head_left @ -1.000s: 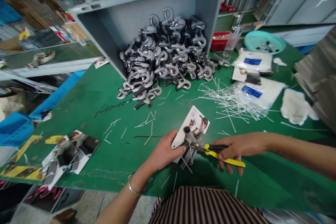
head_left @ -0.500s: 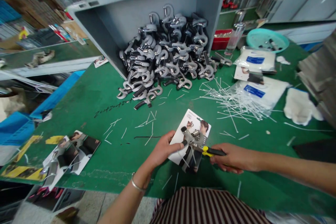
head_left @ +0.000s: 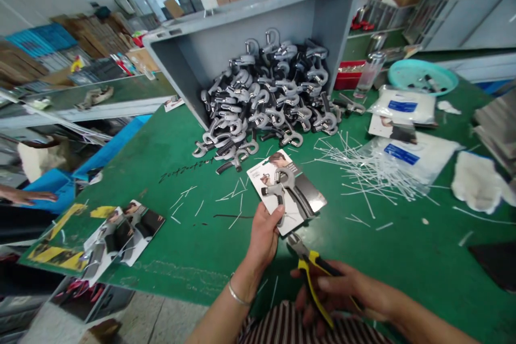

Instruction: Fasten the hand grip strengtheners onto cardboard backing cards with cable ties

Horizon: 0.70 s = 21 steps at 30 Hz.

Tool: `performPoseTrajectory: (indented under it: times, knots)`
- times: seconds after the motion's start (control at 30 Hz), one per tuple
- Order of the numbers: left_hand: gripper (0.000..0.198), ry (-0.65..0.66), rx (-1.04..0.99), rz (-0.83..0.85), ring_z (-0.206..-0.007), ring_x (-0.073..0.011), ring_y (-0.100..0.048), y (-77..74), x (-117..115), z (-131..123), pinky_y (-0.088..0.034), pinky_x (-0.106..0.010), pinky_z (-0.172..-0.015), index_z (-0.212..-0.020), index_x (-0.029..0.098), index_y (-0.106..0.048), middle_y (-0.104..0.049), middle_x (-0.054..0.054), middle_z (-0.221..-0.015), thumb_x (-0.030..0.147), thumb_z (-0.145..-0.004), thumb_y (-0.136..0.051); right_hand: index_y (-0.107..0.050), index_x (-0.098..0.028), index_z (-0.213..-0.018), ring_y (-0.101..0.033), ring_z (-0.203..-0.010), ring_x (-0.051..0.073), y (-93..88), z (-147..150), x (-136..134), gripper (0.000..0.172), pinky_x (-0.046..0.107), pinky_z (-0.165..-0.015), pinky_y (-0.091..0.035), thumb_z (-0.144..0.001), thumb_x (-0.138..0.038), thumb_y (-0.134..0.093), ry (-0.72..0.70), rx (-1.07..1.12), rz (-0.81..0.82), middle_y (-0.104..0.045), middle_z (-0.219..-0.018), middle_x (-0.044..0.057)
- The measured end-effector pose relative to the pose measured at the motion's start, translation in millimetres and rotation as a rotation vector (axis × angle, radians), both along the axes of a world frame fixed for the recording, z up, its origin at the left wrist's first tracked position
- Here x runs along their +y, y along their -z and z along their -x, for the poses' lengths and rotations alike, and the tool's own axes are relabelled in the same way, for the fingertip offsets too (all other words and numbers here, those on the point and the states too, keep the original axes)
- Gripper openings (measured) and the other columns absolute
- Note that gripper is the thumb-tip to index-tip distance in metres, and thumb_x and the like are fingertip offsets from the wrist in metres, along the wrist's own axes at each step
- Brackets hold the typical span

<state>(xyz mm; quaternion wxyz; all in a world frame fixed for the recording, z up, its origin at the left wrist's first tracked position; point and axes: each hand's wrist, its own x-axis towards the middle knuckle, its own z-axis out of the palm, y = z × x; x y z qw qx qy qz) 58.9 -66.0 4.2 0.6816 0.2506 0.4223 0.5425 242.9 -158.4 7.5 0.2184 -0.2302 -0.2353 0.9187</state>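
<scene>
My left hand (head_left: 264, 234) grips the lower left edge of a printed backing card (head_left: 258, 173), thumb over its front. Mounted on that card is a grey and black hand grip exerciser (head_left: 287, 185) with a coiled spring. Lower down, my right hand (head_left: 334, 290) holds diagonal cutters (head_left: 304, 258) with yellow and black handles. Their handles are spread and the jaws point up toward the card's bottom edge, apart from it. Loose white cable ties (head_left: 363, 166) are heaped to the right of the card, with cut pieces scattered on the green table (head_left: 193, 247).
A grey crate (head_left: 253, 8) on its side spills many grip exercisers (head_left: 262, 91). Carded exercisers (head_left: 121, 234) lie at the left. Bags of ties (head_left: 411, 107), a white glove (head_left: 473, 180) and a turquoise dish (head_left: 423, 72) sit right. Another person's hand (head_left: 32, 196) shows at far left.
The cutters have drawn back from the card, down toward me, and their handles have spread. My left hand has turned and raised the card. Another person's hand has appeared at far left.
</scene>
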Motion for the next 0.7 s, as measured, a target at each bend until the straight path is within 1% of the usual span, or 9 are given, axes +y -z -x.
performPoseTrajectory:
  times: [0.1, 0.2, 0.37, 0.57, 0.63, 0.7]
  knots:
    - [0.041, -0.013, 0.009, -0.010, -0.101, -0.0204, -0.067, -3.6, -6.9, -7.5, -0.052, -0.034, -0.088, -0.112, 0.018, -0.057, -0.067, -0.009, -0.119, 0.032, -0.079, -0.075, -0.048, -0.014, -0.134, -0.069, -0.100, 0.032, 5.2, 17.3, -5.2, 0.054, 0.043, -0.077, -0.054, -0.089, -0.042, -0.059, 0.093, 0.149, 0.050, -0.065, -0.118, 0.023]
    - [0.039, -0.005, 0.003, -0.026, -0.103, -0.0202, -0.066, -5.4, -13.1, -9.4, -0.051, -0.034, -0.091, -0.114, 0.017, -0.057, -0.067, -0.009, -0.119, 0.030, -0.081, -0.073, -0.051, -0.014, -0.131, -0.070, -0.097, 0.031, 3.3, 21.7, -1.7, 0.053, 0.041, -0.074, -0.054, -0.089, -0.044, -0.058, 0.111, 0.215, 0.054, -0.066, -0.116, 0.022]
    - [0.038, -0.010, -0.017, -0.039, -0.106, -0.0203, -0.065, -5.7, -18.4, -6.2, -0.049, -0.036, -0.096, -0.115, 0.017, -0.056, -0.067, -0.009, -0.119, 0.028, -0.082, -0.072, -0.053, -0.013, -0.129, -0.070, -0.093, 0.029, 2.8, 18.5, -3.2, 0.050, 0.035, -0.068, -0.054, -0.090, -0.044, -0.056, 0.101, 0.243, 0.069, -0.069, -0.107, 0.020]
    - [0.037, 0.000, -0.029, -0.048, -0.102, -0.0190, -0.066, -6.8, -20.6, -1.7, -0.048, -0.036, -0.096, -0.116, 0.018, -0.056, -0.067, -0.009, -0.119, 0.028, -0.084, -0.070, -0.052, -0.013, -0.129, -0.071, -0.086, 0.027, 6.8, 22.9, -5.9, 0.052, 0.030, -0.061, -0.053, -0.089, -0.046, -0.056, 0.132, 0.229, 0.120, -0.069, -0.103, 0.018]
    - [0.037, 0.008, -0.031, -0.054, -0.103, -0.0188, -0.066, -7.3, -20.8, -1.6, -0.048, -0.036, -0.097, -0.116, 0.018, -0.055, -0.067, -0.009, -0.119, 0.028, -0.083, -0.070, -0.054, -0.013, -0.126, -0.071, -0.076, 0.024, 8.9, 25.4, -4.0, 0.050, 0.027, -0.054, -0.051, -0.089, -0.046, -0.056, 0.150, 0.226, 0.129, -0.069, -0.094, 0.013]
    - [0.038, -0.003, -0.028, -0.057, -0.103, -0.0192, -0.065, -7.2, -21.4, -2.3, -0.048, -0.036, -0.097, -0.116, 0.018, -0.056, -0.067, -0.009, -0.119, 0.028, -0.082, -0.071, -0.059, -0.014, -0.118, -0.066, -0.055, 0.018, 12.5, 27.8, -5.1, 0.044, 0.023, -0.043, -0.047, -0.090, -0.047, -0.055, 0.176, 0.205, 0.143, -0.065, -0.077, 0.005]
